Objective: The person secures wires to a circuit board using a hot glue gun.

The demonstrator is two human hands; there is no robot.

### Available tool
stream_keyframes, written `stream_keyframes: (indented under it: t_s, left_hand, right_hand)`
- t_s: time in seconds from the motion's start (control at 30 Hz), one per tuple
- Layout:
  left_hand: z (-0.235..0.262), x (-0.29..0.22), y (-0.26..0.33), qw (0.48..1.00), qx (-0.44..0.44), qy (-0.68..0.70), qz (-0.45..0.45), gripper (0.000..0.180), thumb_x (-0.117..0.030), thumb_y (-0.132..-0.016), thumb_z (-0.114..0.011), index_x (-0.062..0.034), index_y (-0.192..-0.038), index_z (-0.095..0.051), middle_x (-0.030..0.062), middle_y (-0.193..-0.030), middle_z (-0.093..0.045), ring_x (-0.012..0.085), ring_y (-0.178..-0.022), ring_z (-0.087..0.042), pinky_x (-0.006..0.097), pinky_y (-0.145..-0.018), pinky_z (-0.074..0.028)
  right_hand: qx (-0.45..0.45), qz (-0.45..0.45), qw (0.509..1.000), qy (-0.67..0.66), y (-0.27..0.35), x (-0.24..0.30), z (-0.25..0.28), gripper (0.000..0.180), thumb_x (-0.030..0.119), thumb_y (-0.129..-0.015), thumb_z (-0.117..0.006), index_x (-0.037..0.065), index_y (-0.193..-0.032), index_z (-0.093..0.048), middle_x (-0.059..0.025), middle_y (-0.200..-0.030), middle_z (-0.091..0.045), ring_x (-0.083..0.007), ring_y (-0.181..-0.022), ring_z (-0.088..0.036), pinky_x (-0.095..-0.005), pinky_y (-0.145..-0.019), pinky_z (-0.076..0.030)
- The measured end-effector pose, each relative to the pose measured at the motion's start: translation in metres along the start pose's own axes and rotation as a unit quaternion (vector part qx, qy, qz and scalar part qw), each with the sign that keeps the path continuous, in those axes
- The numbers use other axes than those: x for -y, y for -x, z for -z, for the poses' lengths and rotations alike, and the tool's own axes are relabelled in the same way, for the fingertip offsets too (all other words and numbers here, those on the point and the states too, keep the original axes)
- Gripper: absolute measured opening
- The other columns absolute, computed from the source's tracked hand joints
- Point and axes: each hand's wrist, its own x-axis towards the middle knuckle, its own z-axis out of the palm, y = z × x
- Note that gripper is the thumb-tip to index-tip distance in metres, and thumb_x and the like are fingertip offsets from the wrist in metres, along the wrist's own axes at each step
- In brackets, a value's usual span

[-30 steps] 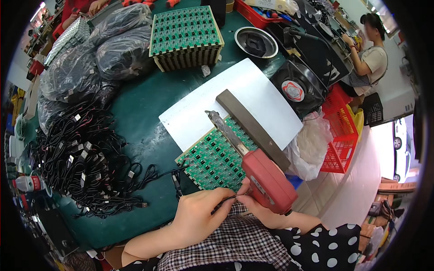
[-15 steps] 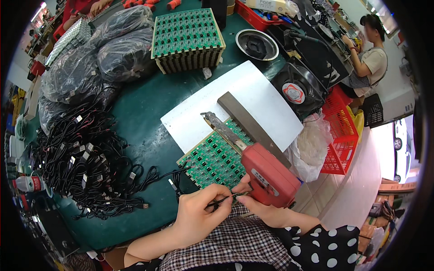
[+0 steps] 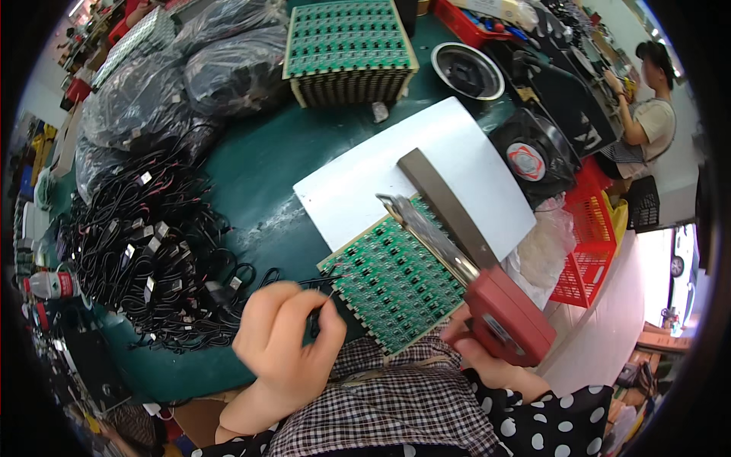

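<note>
My right hand [image 3: 487, 359] grips a red soldering gun [image 3: 512, 316] with a long metal nozzle. Its nozzle reaches across a green circuit board panel [image 3: 396, 278] near the table's front edge. Small black parts sit in rows on the panel. Left of the panel my left hand [image 3: 285, 346] is raised and blurred, its finger and thumb curled together. A dark bit shows between them, too unclear to name. Black cables [image 3: 263, 280] run behind that hand to the panel's left corner. The panel rests partly on a white sheet [image 3: 358, 186], beside a grey-brown bar [image 3: 445, 206].
A big heap of black cables [image 3: 152, 259] lies at left, with plastic-bagged bundles [image 3: 137, 107] behind it. Stacked green panels [image 3: 350, 46] stand at the back. A metal dish [image 3: 468, 70], a black fan [image 3: 533, 152] and a red crate [image 3: 582, 251] line the right.
My left hand has moved left, away from my right hand and the work between them. The soldering gun has shifted right and slightly down. The whole view has turned a little.
</note>
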Motion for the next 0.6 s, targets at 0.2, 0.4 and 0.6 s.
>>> stream_keyframes:
  t_s: [0.2, 0.4, 0.6]
  left_hand:
    - [-0.03, 0.015, 0.001, 0.978, 0.132, 0.063, 0.146, 0.012, 0.001, -0.066, -0.066, -0.0018, -0.075, -0.058, 0.0071, -0.08, -0.051, 0.0218, -0.078, -0.051, 0.031, -0.068, -0.041]
    - [-0.029, 0.017, -0.004, 0.974, 0.181, 0.048, 0.131, 0.014, 0.001, -0.064, -0.066, -0.002, -0.075, -0.058, 0.0073, -0.079, -0.047, 0.0227, -0.077, -0.05, 0.032, -0.066, -0.041]
    - [-0.03, 0.02, -0.007, 0.973, 0.195, 0.05, 0.111, 0.015, 0.002, -0.064, -0.066, -0.0018, -0.074, -0.057, 0.0081, -0.08, -0.048, 0.024, -0.077, -0.052, 0.033, -0.066, -0.042]
  right_hand:
    - [0.01, -0.075, 0.992, -0.1, 0.027, -0.027, 0.019, 0.059, 0.002, -0.077, -0.069, -0.001, -0.129, -0.04, -0.0114, -0.103, -0.06, -0.0124, -0.081, -0.06, -0.0221, -0.07, -0.048]
    - [0.037, -0.103, 0.993, 0.035, 0.029, -0.02, 0.025, 0.038, 0.016, -0.075, -0.073, -0.001, -0.107, -0.06, -0.0071, -0.09, -0.063, -0.0113, -0.069, -0.059, -0.0238, -0.061, -0.047]
    - [0.014, -0.102, 0.994, 0.036, 0.019, -0.001, 0.011, 0.047, 0.014, -0.073, -0.075, -0.005, -0.112, -0.058, -0.0073, -0.089, -0.065, -0.0096, -0.065, -0.06, -0.0211, -0.059, -0.047]
